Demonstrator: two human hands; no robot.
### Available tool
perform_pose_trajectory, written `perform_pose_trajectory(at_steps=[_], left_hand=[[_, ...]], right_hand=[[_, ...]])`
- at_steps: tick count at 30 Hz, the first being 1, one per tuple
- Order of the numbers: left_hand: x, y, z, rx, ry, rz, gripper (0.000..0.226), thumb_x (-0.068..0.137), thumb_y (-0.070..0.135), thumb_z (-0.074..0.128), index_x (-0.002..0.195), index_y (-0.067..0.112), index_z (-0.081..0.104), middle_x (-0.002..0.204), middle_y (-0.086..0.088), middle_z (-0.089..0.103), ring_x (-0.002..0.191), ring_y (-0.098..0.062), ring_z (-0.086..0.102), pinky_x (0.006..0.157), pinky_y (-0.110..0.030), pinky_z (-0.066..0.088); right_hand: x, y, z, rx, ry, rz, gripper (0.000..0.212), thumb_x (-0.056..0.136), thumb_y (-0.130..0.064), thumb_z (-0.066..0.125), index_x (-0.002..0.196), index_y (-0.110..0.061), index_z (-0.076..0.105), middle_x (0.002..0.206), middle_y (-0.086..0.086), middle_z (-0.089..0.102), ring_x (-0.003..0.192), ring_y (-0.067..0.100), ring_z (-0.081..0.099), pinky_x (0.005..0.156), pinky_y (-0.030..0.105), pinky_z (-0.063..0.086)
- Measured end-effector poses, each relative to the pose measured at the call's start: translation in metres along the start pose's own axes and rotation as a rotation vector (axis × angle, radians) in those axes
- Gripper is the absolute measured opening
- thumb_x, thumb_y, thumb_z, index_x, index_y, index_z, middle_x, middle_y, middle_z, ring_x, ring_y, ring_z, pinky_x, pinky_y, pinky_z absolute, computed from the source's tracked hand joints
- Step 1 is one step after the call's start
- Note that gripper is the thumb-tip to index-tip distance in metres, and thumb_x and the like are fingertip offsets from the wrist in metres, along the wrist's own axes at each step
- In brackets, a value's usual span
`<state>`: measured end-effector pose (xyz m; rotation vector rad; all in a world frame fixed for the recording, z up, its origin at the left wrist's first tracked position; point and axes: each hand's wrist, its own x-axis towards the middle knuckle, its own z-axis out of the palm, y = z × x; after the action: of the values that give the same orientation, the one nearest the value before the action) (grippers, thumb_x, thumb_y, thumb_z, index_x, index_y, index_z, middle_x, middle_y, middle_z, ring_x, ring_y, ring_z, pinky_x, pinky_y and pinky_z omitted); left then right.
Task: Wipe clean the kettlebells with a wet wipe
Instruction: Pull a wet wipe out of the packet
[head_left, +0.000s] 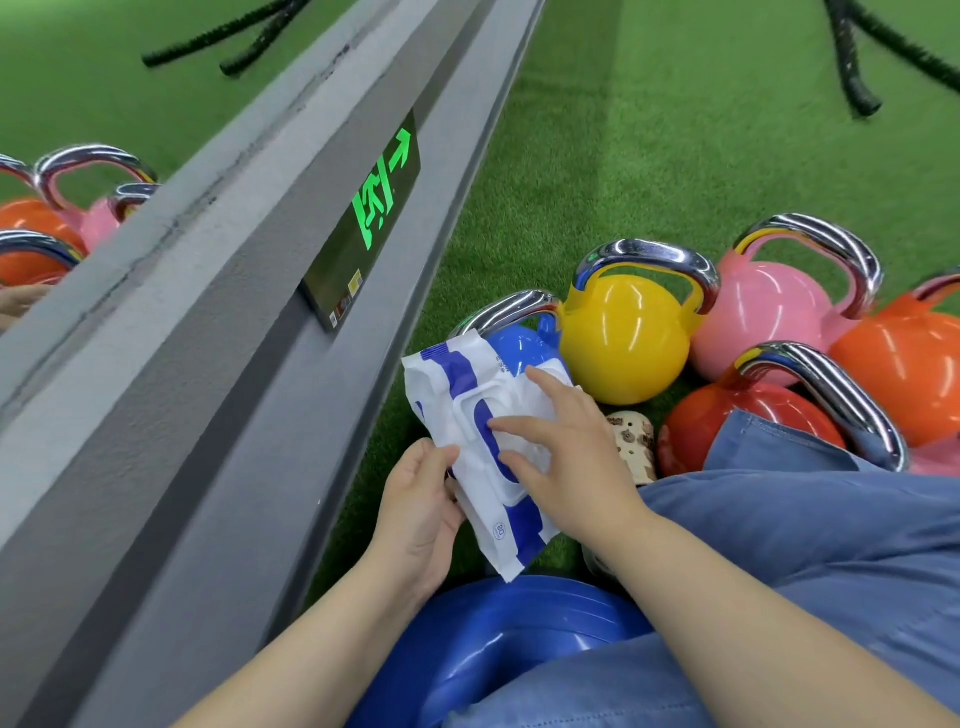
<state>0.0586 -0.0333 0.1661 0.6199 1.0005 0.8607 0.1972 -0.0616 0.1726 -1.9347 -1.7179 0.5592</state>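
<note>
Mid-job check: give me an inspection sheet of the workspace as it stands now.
Surface: green turf.
Job's things: wet wipe pack, lid shut; yellow kettlebell, pink kettlebell, red kettlebell, orange kettlebell; blue kettlebell behind pack.
Clutter: patterned shoe.
Grippers: left hand holds pack; right hand fingers straight on lid.
Cables: black ropes.
Surroundings: grey ledge, exit sign.
</note>
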Motion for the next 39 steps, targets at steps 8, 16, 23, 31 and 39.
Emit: perform_pose_trajectory(at_steps=[8, 16, 23, 31, 39], left_hand=[[-0.004, 0.002, 0.008, 0.032, 0.020, -0.008, 0.016, 0.094, 0.005, 0.042, 0.086, 0.009, 0.056, 0.090, -0.012, 0.068, 0.080, -0.022, 0.063, 0.082, -0.040, 0.049], [0.002, -0.001, 0.006, 0.070, 0.115, -0.018, 0.021, 0.094, 0.007, 0.044, 0.073, 0.012, 0.046, 0.081, -0.012, 0.056, 0.073, -0.020, 0.053, 0.070, -0.033, 0.045], [0.007, -0.002, 0.006, 0.088, 0.186, -0.012, 0.019, 0.095, 0.009, 0.042, 0.078, 0.010, 0.051, 0.086, -0.010, 0.063, 0.079, -0.021, 0.058, 0.076, -0.036, 0.048], [0.010, 0.002, 0.004, 0.094, 0.238, -0.006, 0.014, 0.093, 0.010, 0.041, 0.088, 0.009, 0.054, 0.092, -0.011, 0.065, 0.080, -0.023, 0.060, 0.073, -0.037, 0.048], [0.014, 0.011, 0.001, 0.049, 0.274, 0.011, 0.014, 0.092, 0.010, 0.040, 0.086, 0.012, 0.053, 0.088, -0.008, 0.065, 0.077, -0.023, 0.061, 0.079, -0.043, 0.050]], right_hand=[[0.001, 0.002, 0.005, -0.086, 0.108, 0.021, 0.004, 0.082, -0.022, 0.067, 0.084, -0.025, 0.070, 0.135, 0.000, 0.050, 0.124, 0.025, 0.043, 0.104, 0.038, 0.029], [0.008, 0.006, -0.001, 0.256, 0.045, 0.138, 0.021, 0.088, -0.015, 0.058, 0.072, -0.027, 0.051, 0.109, -0.009, 0.058, 0.112, 0.010, 0.048, 0.090, 0.021, 0.032], [0.010, 0.002, -0.007, 0.774, 0.040, 0.415, 0.020, 0.096, -0.008, 0.044, 0.078, -0.016, 0.048, 0.084, -0.012, 0.059, 0.079, 0.017, 0.056, 0.063, 0.028, 0.044], [0.020, 0.016, -0.012, 1.460, 0.267, 0.724, 0.020, 0.098, -0.001, 0.038, 0.083, -0.009, 0.048, 0.080, 0.008, 0.055, 0.072, 0.017, 0.052, 0.070, 0.028, 0.047], [0.015, 0.023, -0.028, 1.417, 0.123, 0.859, 0.019, 0.097, -0.005, 0.040, 0.087, -0.006, 0.056, 0.059, 0.006, 0.057, 0.043, 0.015, 0.053, 0.038, 0.017, 0.040]])
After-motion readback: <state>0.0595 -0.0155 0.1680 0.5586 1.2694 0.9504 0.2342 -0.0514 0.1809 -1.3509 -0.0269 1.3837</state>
